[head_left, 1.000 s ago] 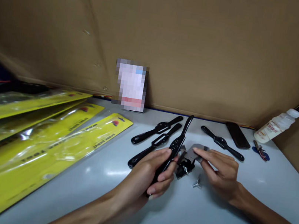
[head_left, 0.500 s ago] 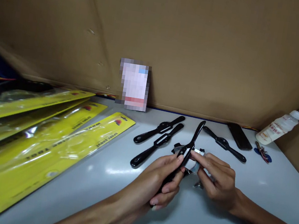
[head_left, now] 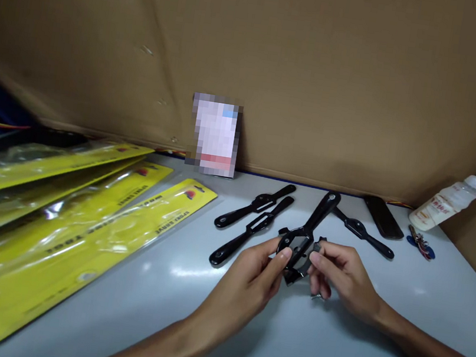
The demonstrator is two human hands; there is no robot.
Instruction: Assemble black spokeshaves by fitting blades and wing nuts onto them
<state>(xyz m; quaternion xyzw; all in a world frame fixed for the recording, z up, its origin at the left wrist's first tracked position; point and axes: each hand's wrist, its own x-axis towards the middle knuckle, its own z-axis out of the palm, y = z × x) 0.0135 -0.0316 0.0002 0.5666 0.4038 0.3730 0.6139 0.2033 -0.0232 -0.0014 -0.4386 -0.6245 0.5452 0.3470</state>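
My left hand (head_left: pixel 257 271) is closed round a black spokeshave body (head_left: pixel 319 211), thumb on its middle and the free handle tilted up and away. My right hand (head_left: pixel 344 275) is closed, thumb and finger pinching a small dark metal piece (head_left: pixel 311 261) right beside the spokeshave's middle. Whether the piece touches the body I cannot tell. Other small black parts lie partly hidden beneath the tool. Small silver hardware (head_left: pixel 317 296) shows just under my right fingers. Two more spokeshave bodies (head_left: pixel 235 243) lie left of my hands, and another spokeshave body (head_left: pixel 364 233) lies behind my right hand.
Yellow spokeshave packs (head_left: pixel 129 246) with clear plastic covers fan out on the left of the grey table (head_left: pixel 145 320). A phone (head_left: pixel 383 218), a bottle (head_left: pixel 448 201) and keys (head_left: pixel 420 241) are at the back right. A blurred card (head_left: pixel 217 136) leans on the cardboard wall (head_left: pixel 326 66).
My left hand has turned the spokeshave body, so its middle faces me more. My right fingers have moved from a shiny flat piece at the body's middle to a dark piece beside it.
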